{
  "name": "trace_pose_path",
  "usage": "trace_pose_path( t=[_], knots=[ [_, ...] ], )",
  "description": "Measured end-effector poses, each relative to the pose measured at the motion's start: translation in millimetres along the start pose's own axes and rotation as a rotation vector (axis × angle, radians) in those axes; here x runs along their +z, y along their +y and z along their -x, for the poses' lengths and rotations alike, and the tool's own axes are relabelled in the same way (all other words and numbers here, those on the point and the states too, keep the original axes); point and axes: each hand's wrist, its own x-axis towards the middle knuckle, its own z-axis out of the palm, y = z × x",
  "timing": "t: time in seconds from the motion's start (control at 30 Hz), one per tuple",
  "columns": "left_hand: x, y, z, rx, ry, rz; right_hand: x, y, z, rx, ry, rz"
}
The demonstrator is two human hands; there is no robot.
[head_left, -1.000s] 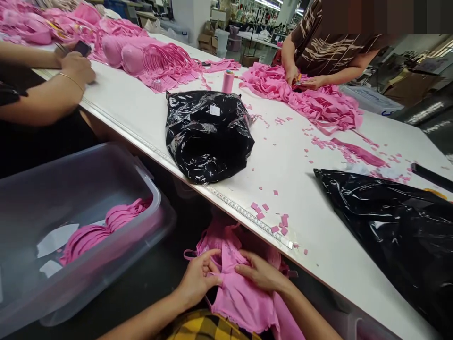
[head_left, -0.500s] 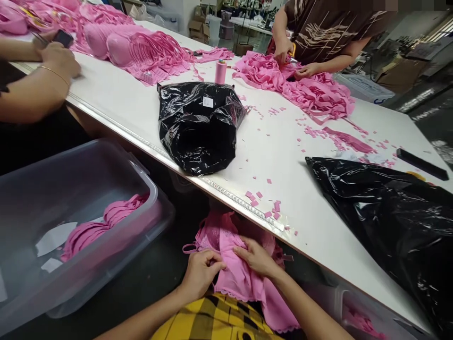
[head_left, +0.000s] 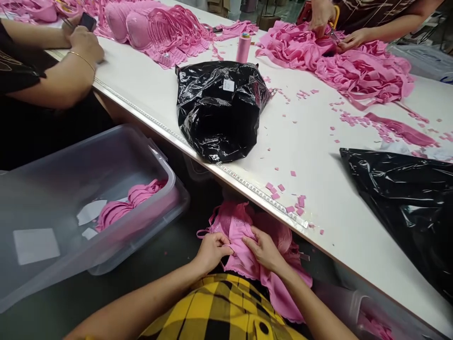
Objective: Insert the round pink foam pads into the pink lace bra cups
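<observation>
A pink bra (head_left: 242,262) with lace edging and a thin strap loop lies over my lap, just below the table edge. My left hand (head_left: 211,255) pinches the edge of its cloth between thumb and fingers. On the other side, my right hand (head_left: 264,250) grips the same cloth, thumb on top. More pink cloth hangs down beside my right forearm and bunches up behind the hands, partly hidden under the table.
A black plastic bag (head_left: 219,101) lies open-mouthed on the white table (head_left: 311,189), a pink thread cone (head_left: 243,48) behind it. Another black bag (head_left: 406,198) lies right. A clear bin (head_left: 141,141) holds pink pieces. Two co-workers' hands are at the table; one holds scissors (head_left: 335,19).
The view has shifted, so table and bin appear farther right and slightly higher. Both hands remain on the bra, the left now lifting a small fold of its edge.
</observation>
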Motion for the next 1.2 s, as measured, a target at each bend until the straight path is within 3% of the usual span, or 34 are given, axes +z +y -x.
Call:
trace_pose_path(
  t=[0.2, 0.4, 0.6, 0.73, 0.8, 0.9, 1.07, 1.2],
  knots=[
    [-2.1, 0.6, 6.1, 0.232, 0.009, -0.253, 0.4, 9.0, 2.6, 0.164, -0.026, -0.224],
    [-7.4, 2.5, -3.4, 0.419, -0.046, -0.602, 11.9, 20.1, -0.9, 0.23, 0.035, -0.135],
    [-6.9, -8.0, -21.4, 0.264, -0.007, -0.553, 19.8, 30.3, 5.5, 0.206, 0.166, 0.053],
    [-6.1, -15.4, -24.0, 0.102, -0.046, -0.335, 27.8, 25.0, 27.0, -0.062, 0.38, 0.267],
    [-4.4, -16.9, -23.2, 0.048, -0.059, -0.245, 35.5, 18.6, 34.4, -0.132, 0.314, 0.309],
    [-1.6, -18.3, -21.9, 0.007, -0.071, -0.168, 50.3, 10.8, 36.3, -0.077, 0.181, 0.369],
    [-0.5, -21.0, -20.8, 0.0, -0.087, -0.132, 64.0, 8.1, 30.4, 0.031, 0.227, 0.546],
    [-1.7, -21.2, -19.3, 0.013, -0.104, -0.136, 64.8, 6.4, 29.7, 0.106, 0.243, 0.553]
  ],
)
